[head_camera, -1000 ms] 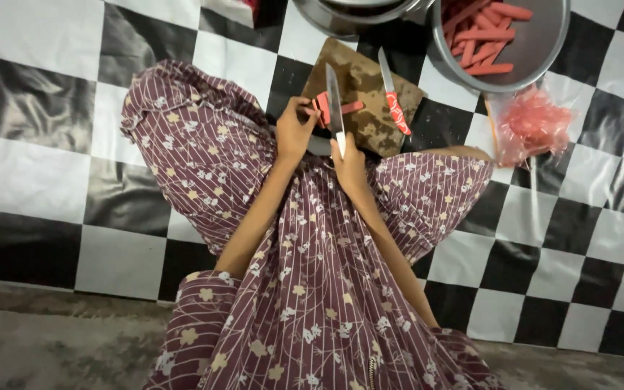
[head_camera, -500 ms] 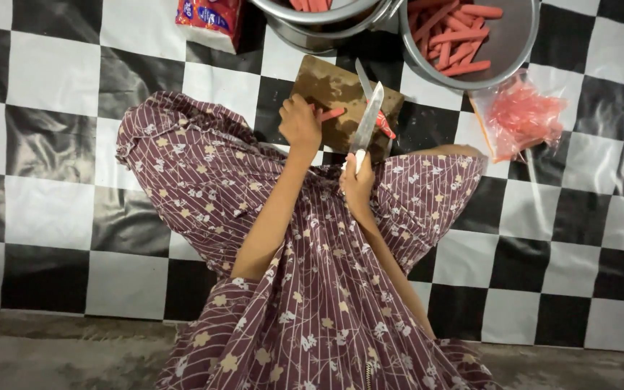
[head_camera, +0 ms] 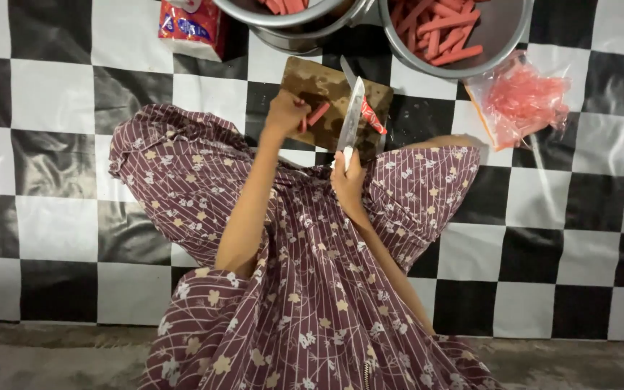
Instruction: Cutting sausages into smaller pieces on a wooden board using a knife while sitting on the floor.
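Head view: red sausage (head_camera: 318, 114) skinned, left hand (head_camera: 285, 115) gripping.

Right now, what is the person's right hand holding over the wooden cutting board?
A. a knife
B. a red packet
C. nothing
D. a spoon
A: the right hand grips the handle of a knife, its blade lying across the cutting board, while the left hand holds a red sausage piece.

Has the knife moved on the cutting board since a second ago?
Yes. The knife has shifted right across the board, away from the left hand.
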